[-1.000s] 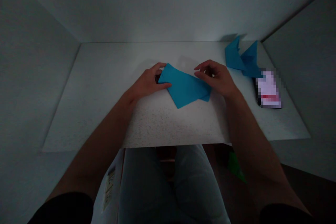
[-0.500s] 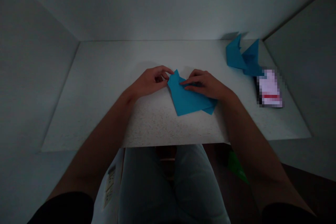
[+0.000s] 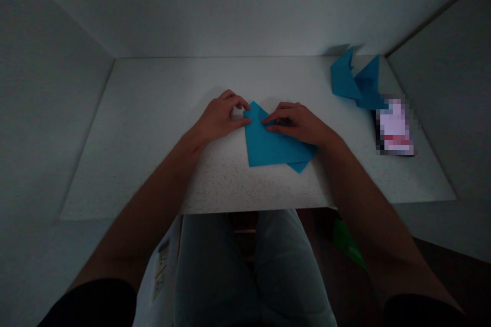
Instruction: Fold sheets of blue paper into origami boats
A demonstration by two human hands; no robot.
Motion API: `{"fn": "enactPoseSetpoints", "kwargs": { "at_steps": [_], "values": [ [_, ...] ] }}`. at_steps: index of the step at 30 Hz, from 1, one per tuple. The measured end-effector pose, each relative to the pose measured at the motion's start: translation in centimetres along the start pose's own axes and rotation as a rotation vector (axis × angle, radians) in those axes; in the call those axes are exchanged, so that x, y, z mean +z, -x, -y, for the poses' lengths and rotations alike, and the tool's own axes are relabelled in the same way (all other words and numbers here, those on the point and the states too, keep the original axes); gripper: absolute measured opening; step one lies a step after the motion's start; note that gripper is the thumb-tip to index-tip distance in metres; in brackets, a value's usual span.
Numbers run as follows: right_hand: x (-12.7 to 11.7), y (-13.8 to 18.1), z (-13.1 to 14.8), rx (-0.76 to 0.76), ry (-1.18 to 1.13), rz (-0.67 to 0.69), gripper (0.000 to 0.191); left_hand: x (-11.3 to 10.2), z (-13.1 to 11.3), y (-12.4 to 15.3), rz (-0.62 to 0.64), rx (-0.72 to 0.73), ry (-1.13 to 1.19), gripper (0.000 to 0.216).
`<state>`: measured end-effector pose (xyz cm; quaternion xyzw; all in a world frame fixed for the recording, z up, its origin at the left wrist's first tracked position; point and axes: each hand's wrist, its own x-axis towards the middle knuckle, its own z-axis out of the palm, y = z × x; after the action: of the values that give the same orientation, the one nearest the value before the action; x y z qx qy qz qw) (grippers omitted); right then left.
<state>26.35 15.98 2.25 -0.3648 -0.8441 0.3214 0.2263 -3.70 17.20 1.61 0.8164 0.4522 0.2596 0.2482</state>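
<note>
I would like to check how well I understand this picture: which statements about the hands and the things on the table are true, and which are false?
1. The left hand is at the upper left corner of the folded blue paper. True.
2. The pointed blue shape is on the right side of the white table. True.
3. The right hand is on the pixelated screen. False: it is at the folded blue paper.
4. The pointed blue shape is farther from the person than the pixelated screen. True.
5. The folded blue paper is left of the left hand. False: it is to the right.
</note>
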Motion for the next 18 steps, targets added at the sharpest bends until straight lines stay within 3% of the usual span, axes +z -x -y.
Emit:
{"fn": "enactPoseSetpoints", "kwargs": {
  "at_steps": [5, 10, 18],
  "values": [
    [-0.4, 0.3, 0.9, 0.067, -0.082, -0.019, 0.036, -0.3, 1.3, 0.0, -0.050, -0.085, -0.147, 0.015],
    [-2.8, 1.4, 1.0, 0.095, -0.137, 0.030, 0.052, -0.9, 3.4, 0.0, -0.214, -0.094, -0.194, 0.024],
    [-3.5, 2.0, -1.7, 0.044, 0.024, -0.012, 0.051, -0.7, 4.0, -0.1, -0.232, -0.057, -0.195, 0.031]
  ]
}}
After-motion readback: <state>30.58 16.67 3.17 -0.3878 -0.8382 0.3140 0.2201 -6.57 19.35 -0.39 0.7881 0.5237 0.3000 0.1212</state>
